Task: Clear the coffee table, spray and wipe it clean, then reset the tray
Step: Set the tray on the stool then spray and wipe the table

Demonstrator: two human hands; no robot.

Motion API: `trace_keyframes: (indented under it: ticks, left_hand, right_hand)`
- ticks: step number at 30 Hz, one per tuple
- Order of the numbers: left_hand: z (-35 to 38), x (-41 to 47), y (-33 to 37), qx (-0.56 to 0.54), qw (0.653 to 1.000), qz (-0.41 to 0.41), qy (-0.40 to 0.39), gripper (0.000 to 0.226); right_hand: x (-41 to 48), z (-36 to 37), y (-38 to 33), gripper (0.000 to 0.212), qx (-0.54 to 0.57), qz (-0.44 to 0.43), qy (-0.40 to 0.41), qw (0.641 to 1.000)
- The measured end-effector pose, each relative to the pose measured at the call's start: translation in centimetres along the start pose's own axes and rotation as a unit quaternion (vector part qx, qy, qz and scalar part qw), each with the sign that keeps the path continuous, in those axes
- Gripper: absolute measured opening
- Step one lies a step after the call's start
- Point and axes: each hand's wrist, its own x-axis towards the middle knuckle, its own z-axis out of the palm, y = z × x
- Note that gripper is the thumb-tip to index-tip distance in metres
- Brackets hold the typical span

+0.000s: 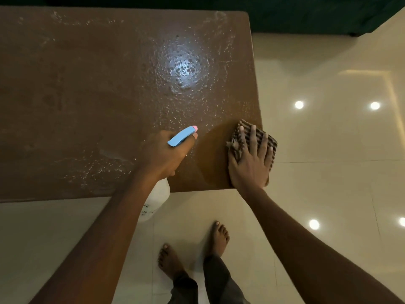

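1. The floor (pixel 328 139) is glossy cream tile on the near and right sides of the table. It reflects several round spots of light. Two bare feet (pixel 217 235) stand on it near the table's front edge.
2. The coffee table (pixel 76 95) has a brown top that fills the upper left of the view. It is wet with droplets and pale streaks, thickest under a bright glare in its right half. A smoother, streak-free patch lies by the near right corner.
3. A dark green sofa (pixel 306 16) runs along behind the table's far edge.
4. The spray bottle (pixel 158 194) has a cloudy white body with dark print and a blue head with a pink tip. It hangs over the table's front edge, nozzle aimed across the top. The left hand (pixel 163 153) grips its neck, fingers curled round it.
5. The cloth (pixel 243 132), striped brown and cream, lies folded at the near right corner, reaching the table's right edge. The right hand (pixel 249 163) presses flat on it, fingers straight and spread wide.
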Motion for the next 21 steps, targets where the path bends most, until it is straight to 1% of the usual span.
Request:
trace_keyframes:
  ticks: [1,2,3,4,6,7,8,9,10,13,16,18,21]
  left_hand:
    - [0.0,0.1,0.1,0.000,1.000,0.000,0.000,0.046]
    - [0.1,0.2,0.2,-0.002,1.000,0.000,0.000,0.047]
    - [0.1,0.3,0.4,-0.006,1.000,0.001,0.000,0.050]
    - [0.1,0.3,0.6,-0.010,1.000,0.004,0.000,0.052]
    - [0.1,0.4,1.2,-0.011,1.000,0.009,0.001,0.058]
    - [0.0,0.5,1.5,-0.006,1.000,0.012,0.001,0.060]
    - [0.0,0.6,1.8,0.003,1.000,0.016,0.001,0.063]
    - [0.0,0.9,2.0,0.014,1.000,0.017,-0.001,0.065]
    - [-0.1,1.1,2.3,0.023,1.000,0.018,-0.004,0.069]
    - [-0.1,2.2,3.2,0.042,0.999,0.020,-0.018,0.080]
    - [0.1,3.5,3.8,0.058,0.998,0.012,-0.021,0.075]
    - [0.2,4.3,3.8,0.057,0.998,-0.003,-0.017,0.072]
    - [0.1,5.2,3.7,0.047,0.999,-0.018,-0.006,0.071]
  right_hand:
    - [0.3,0.2,-1.7,0.069,0.004,0.029,0.002,1.000]
    - [0.1,0.7,-3.0,0.070,-0.004,0.019,0.002,1.000]
    - [-0.5,1.1,-3.7,0.071,-0.019,-0.027,0.001,0.999]
    - [-1.5,1.5,-3.9,0.071,-0.035,-0.096,-0.010,0.995]
    - [-3.3,1.9,-2.3,0.071,-0.066,-0.239,-0.041,0.968]
    - [-3.6,1.8,-1.0,0.070,-0.076,-0.286,-0.054,0.954]
    - [-3.7,1.6,0.3,0.069,-0.083,-0.311,-0.061,0.945]
    - [-3.7,1.4,1.5,0.068,-0.088,-0.315,-0.062,0.943]
    - [-3.6,1.1,2.5,0.067,-0.090,-0.301,-0.060,0.947]
    - [-3.8,0.2,3.5,0.065,-0.068,-0.208,-0.049,0.974]
    - [-3.9,0.1,2.9,0.065,-0.041,-0.137,-0.040,0.989]
    - [-3.6,-0.1,2.4,0.065,-0.040,-0.119,-0.034,0.991]
    - [-2.3,-0.4,2.5,0.066,-0.051,-0.118,-0.021,0.991]
